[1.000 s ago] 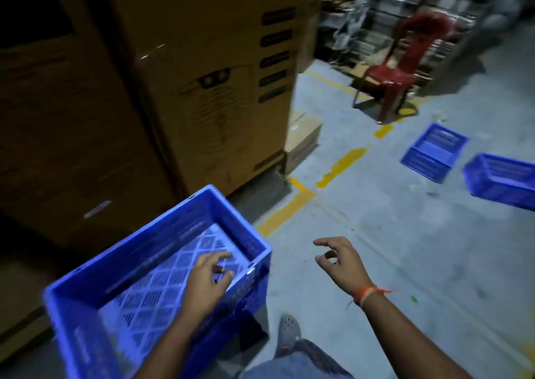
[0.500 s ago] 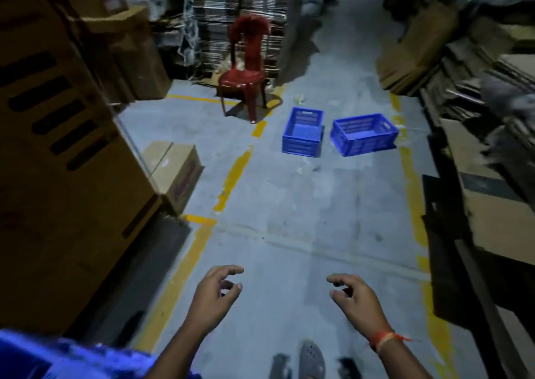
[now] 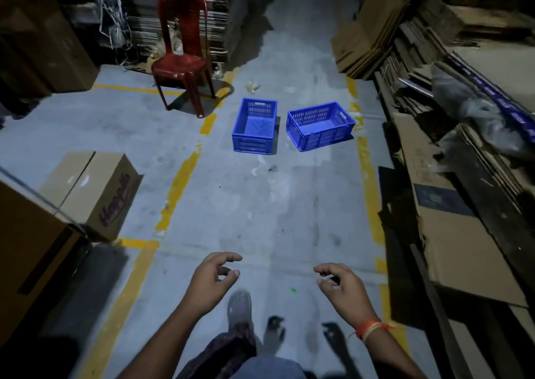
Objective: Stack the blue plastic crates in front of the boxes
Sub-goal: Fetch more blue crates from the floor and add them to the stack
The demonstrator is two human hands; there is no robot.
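Down the grey concrete aisle (image 3: 246, 204), two open-topped blue plastic crates with perforated walls are sitting side by side on the floor, well ahead of the person. The left crate (image 3: 254, 126) is lying square to the aisle; the right crate (image 3: 320, 125) is sitting turned at an angle, just beside it but apart. A dark red plastic chair (image 3: 182, 57) is standing to their left near a broken yellow floor line (image 3: 178, 190). Low in view, the left hand (image 3: 212, 280) and right hand (image 3: 341, 287) are hanging over the floor, both empty, fingers loosely curled and half open. An orange thread band (image 3: 369, 328) is circling the right wrist. A closed brown cardboard box (image 3: 92, 190) is resting at the left, and flattened cardboard sheets (image 3: 451, 219) are leaning along the right.
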